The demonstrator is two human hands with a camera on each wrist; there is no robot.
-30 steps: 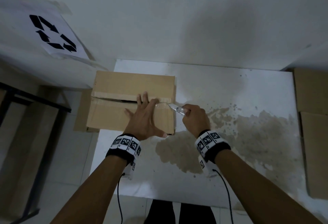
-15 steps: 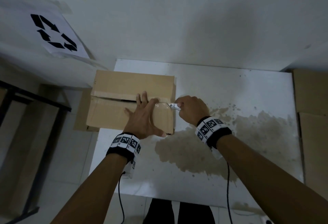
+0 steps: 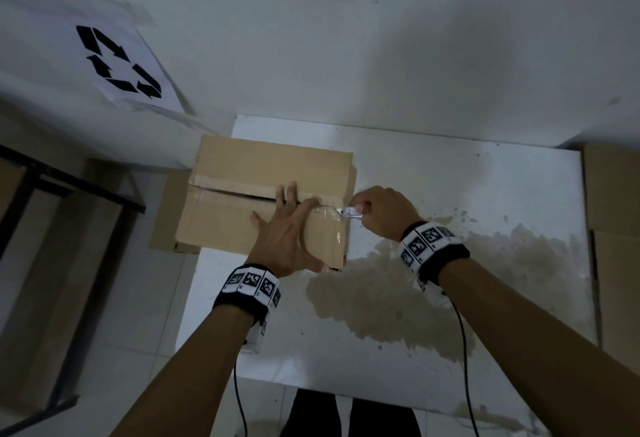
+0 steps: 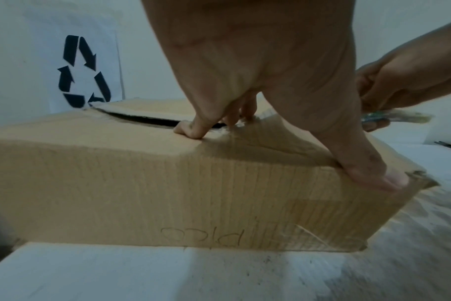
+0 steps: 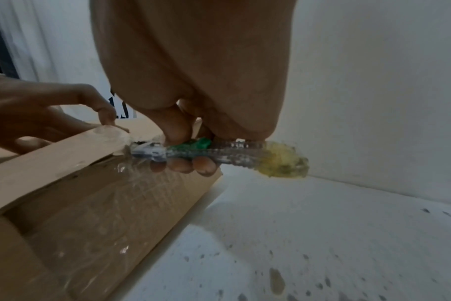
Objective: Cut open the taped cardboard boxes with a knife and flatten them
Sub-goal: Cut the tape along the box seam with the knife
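Box: a cardboard box [image 3: 270, 173] sits at the far left corner of the white table [image 3: 450, 194], its left end jutting past the table edge; the centre seam gapes open on the left.
Tape: clear tape [image 3: 330, 225] wraps the right end of the box.
Knife: a clear-handled utility knife [image 5: 219, 151] meets the box's top right edge at the seam.
Right hand: the right hand [image 3: 388, 211] has its fingers curled round the knife handle.
Left hand: the left hand [image 3: 287, 232] lies flat with fingers spread on the box top, thumb at the near right corner.
Surroundings: a recycling sign [image 3: 117, 62] hangs on the wall; more cardboard [image 3: 613, 211] lies at the right.
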